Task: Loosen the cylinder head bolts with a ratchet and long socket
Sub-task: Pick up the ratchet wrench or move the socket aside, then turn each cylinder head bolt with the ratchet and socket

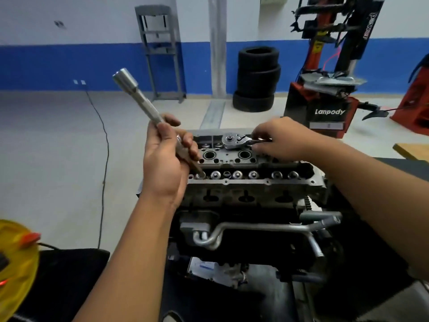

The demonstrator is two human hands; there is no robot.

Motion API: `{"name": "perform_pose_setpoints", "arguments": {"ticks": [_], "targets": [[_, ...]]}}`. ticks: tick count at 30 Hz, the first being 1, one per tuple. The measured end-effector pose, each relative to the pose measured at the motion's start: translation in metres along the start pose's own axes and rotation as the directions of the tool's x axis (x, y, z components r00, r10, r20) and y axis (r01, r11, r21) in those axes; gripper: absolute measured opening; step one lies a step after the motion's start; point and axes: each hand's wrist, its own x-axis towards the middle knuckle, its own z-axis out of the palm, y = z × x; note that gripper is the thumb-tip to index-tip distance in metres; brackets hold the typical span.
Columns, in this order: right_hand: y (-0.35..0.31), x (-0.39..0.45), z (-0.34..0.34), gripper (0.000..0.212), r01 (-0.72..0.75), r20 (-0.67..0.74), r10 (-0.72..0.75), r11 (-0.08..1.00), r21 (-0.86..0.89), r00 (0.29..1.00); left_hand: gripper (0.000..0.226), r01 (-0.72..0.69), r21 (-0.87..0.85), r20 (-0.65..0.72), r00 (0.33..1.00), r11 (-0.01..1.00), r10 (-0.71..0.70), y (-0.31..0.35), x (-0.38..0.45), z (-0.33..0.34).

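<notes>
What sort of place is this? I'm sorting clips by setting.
Most likely a car repair workshop: a stack of tyres by the wall, a red tyre changer marked Lanpody, and a bare engine being worked on.

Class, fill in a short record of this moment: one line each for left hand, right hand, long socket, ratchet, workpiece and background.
left hand: grips the long socket
right hand: on the ratchet handle
long socket: tilted, lower tip at the cylinder head's near-left corner
ratchet: lying on the head's far side
workpiece: cylinder head on an engine
background: stacked tyres
</notes>
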Motion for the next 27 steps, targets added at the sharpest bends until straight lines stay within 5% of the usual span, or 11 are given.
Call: {"name": "perform_pose_setpoints", "arguments": {"ticks": [7, 10, 12, 14, 17, 21, 27], "targets": [[0.016, 0.020, 0.008, 0.026, -0.022, 0.033, 0.024, 0.998, -0.066, 0.999, 0.021, 0.041, -0.009, 0.051, 0.998, 0.999, -0.041, -0.039, 0.026, 0.005], [0.023, 0.019, 0.004, 0.029, -0.084, -0.111, 0.077, 0.995, -0.060, 0.991, 0.017, 0.040, -0.053, 0.114, 0.993, 0.998, -0.034, -0.045, 0.036, 0.004], [0.028, 0.018, -0.004, 0.029, -0.115, -0.257, 0.148, 0.984, 0.139, 0.955, 0.016, 0.060, -0.043, 0.164, 0.985, 0.997, -0.052, -0.051, 0.037, 0.004], [0.031, 0.014, -0.014, 0.025, -0.098, -0.325, 0.275, 0.878, 0.469, 0.905, 0.016, 0.088, -0.017, 0.200, 0.976, 0.996, -0.082, -0.057, 0.035, 0.005], [0.026, 0.007, -0.033, 0.022, -0.025, -0.220, 0.381, 0.544, 0.839, 0.898, 0.014, 0.079, 0.069, 0.233, 0.968, 0.994, -0.094, -0.060, 0.035, 0.008], [0.013, 0.001, -0.045, 0.033, 0.002, -0.137, 0.364, 0.349, 0.937, 0.921, 0.013, 0.038, 0.187, 0.245, 0.966, 0.982, -0.084, -0.057, 0.036, 0.011], [-0.006, -0.006, -0.054, 0.020, 0.073, -0.187, 0.335, 0.327, 0.942, 0.923, 0.018, -0.121, 0.343, 0.378, 0.925, 0.932, -0.020, -0.051, 0.028, 0.015]]}}
